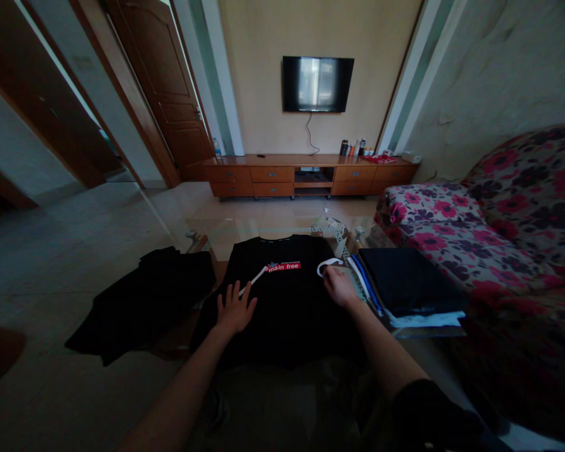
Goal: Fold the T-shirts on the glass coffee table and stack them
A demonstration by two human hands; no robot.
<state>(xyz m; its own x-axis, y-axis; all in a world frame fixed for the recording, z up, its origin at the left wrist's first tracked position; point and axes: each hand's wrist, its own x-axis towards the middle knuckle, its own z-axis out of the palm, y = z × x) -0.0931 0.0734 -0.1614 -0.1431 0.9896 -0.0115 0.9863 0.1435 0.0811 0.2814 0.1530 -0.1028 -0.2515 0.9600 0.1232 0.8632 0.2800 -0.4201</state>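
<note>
A black T-shirt (287,314) with a red-and-white "main free" print is spread on a glass-topped table, its neckline toward the far side. Fingers spread, my left hand (235,309) lies flat on the shirt's left part. Just beyond those fingertips a white strip (253,280), perhaps sleeve trim, runs up to the print and covers its first letters. At the shirt's right edge my right hand (341,285) is closed, its fingertips partly hidden. A curved white band (328,263), like a sleeve cuff, shows right at these fingers.
Left of the shirt lies another dark garment (145,298), loosely heaped. A stack of folded clothes (412,279) stands at the right, beside a flowered sofa (452,220). Farther off are a low wooden cabinet (273,179) and a wall-mounted television (317,85).
</note>
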